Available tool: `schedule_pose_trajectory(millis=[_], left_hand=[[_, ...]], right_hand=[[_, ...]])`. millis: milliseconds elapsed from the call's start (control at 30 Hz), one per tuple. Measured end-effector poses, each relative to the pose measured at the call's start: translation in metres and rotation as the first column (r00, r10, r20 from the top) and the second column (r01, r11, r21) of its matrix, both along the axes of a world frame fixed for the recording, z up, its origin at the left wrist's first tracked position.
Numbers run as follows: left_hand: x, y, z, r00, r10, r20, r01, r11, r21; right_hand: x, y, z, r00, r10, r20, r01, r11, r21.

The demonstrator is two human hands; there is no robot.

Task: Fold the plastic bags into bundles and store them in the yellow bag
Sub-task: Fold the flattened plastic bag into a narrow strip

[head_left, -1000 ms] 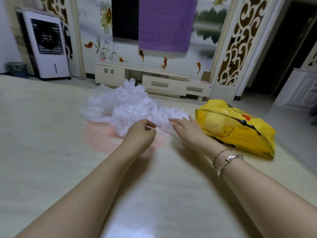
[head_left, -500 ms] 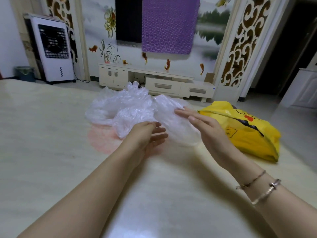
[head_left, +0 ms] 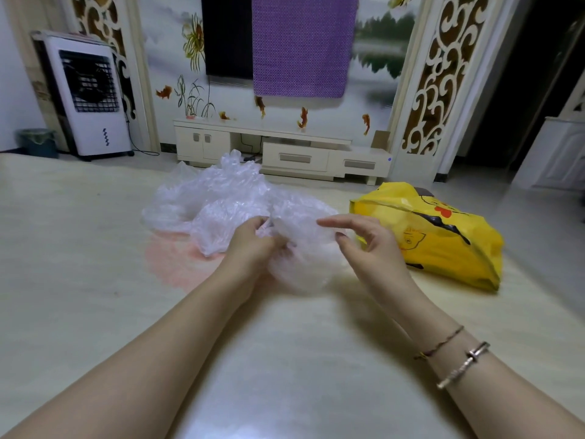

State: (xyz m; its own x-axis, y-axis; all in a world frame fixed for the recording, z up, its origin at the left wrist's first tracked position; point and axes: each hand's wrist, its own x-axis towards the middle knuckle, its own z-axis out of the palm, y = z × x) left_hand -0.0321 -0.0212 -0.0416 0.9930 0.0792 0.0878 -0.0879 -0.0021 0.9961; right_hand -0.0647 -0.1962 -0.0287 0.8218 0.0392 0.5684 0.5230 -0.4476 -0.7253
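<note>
Crumpled translucent plastic bags [head_left: 228,201], left hand [head_left: 253,245].

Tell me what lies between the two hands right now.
In the head view, a clear plastic bag fills the gap: the left hand grips its edge, the right hand hovers open at its other side.

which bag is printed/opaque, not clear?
The yellow bag, lying on the table right of the right hand. It is opaque with a cartoon print; the crumpled plastic bags are all translucent white.
</note>
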Motion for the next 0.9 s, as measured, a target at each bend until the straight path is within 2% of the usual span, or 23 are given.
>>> schedule_pose_trajectory(millis=[33,100,233,333,433,500,567,633,767,800,900], left_hand=[[0.002,0.0,-0.001,0.996,0.08,0.037,-0.084,0.987,0.136],[0.003,-0.001,-0.003,0.985,0.137,0.105,-0.165,0.93,0.328],[-0.003,0.002,-0.002,0.979,0.134,0.157,-0.194,0.857,0.478],[-0.015,0.002,0.002,0.949,0.153,0.274,-0.284,0.795,0.537],[-0.026,-0.001,0.009,0.957,0.089,0.275,-0.203,0.885,0.419],[-0.03,-0.004,0.015,0.985,0.017,0.172,-0.066,0.956,0.286],[-0.034,-0.008,0.021,0.993,-0.108,0.049,0.105,0.993,0.052],[-0.037,-0.011,0.024,0.971,-0.24,-0.017,0.234,0.958,-0.165],[-0.041,-0.015,0.024,0.949,-0.314,-0.002,0.299,0.905,-0.304],[-0.042,-0.017,0.022,0.953,-0.303,-0.003,0.285,0.902,-0.323],[-0.043,-0.021,0.02,0.975,-0.222,0.004,0.209,0.914,-0.348]], right_hand=[[-0.001,-0.002,0.001,0.999,-0.028,0.015,0.028,1.0,0.011],[0.0,-0.006,0.001,0.997,-0.075,0.033,0.073,0.995,0.064],[-0.001,-0.01,0.001,0.992,-0.122,0.039,0.107,0.958,0.265],[-0.001,-0.009,0.002,0.995,-0.096,0.019,0.082,0.922,0.379],[0.0,-0.009,0.004,1.0,0.009,-0.027,0.006,0.854,0.521],[0.001,-0.011,0.004,0.993,0.091,-0.069,-0.027,0.775,0.631],[-0.001,-0.013,0.005,0.983,0.163,-0.08,-0.066,0.732,0.678],[-0.004,-0.012,0.006,0.968,0.234,-0.086,-0.118,0.734,0.669],[-0.01,-0.001,0.006,0.906,0.384,-0.178,-0.159,0.698,0.699],[-0.011,0.003,0.004,0.903,0.381,-0.197,-0.152,0.713,0.685],[-0.012,0.009,-0.001,0.949,0.236,-0.209,-0.127,0.893,0.433]])
